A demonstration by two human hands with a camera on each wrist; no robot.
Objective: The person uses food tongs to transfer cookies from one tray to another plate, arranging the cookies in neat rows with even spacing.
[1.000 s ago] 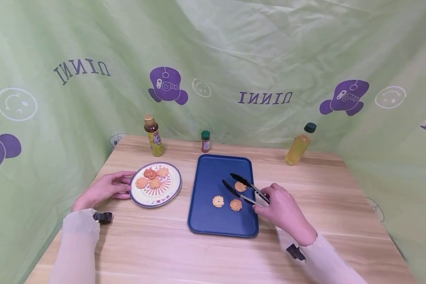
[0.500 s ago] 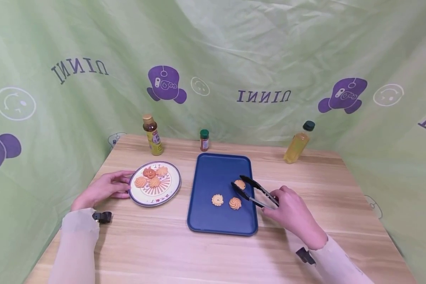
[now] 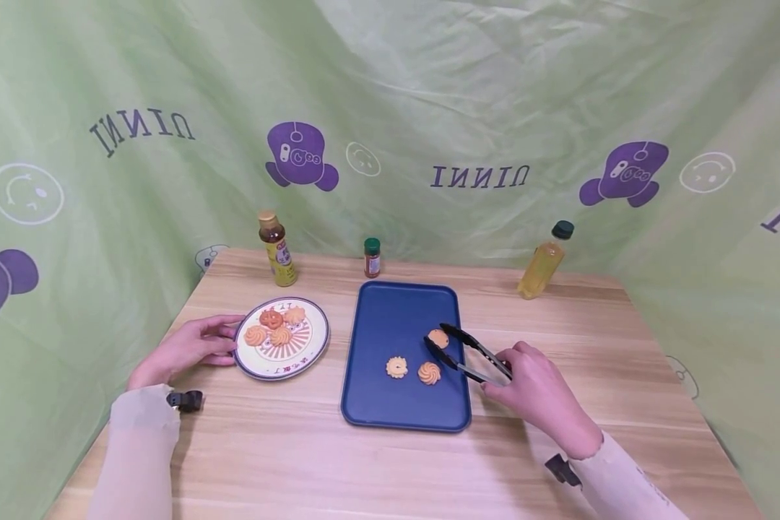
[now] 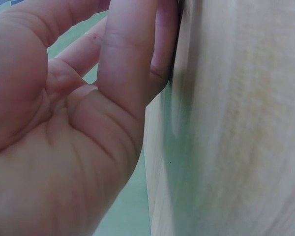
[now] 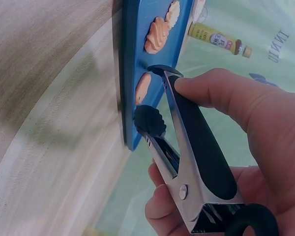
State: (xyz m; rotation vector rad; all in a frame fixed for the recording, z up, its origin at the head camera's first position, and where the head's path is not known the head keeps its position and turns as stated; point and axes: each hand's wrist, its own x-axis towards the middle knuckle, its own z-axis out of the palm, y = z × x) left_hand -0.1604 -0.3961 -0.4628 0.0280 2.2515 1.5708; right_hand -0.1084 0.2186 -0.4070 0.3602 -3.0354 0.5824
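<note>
Right hand [image 3: 533,386] is gripping tongs [image 3: 469,352], whose tips are standing slightly apart around a cookie [image 3: 438,338] on the tray [image 3: 390,412], right of two others; left hand [image 3: 185,350], fingers relaxed, is steadying the plate [image 3: 318,345]; judged next: closing tips, lifting.

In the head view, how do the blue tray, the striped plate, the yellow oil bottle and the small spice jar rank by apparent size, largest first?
1. blue tray
2. striped plate
3. yellow oil bottle
4. small spice jar

The bottle and the jar stand farther from the camera, so both may look smaller than they are.
</note>
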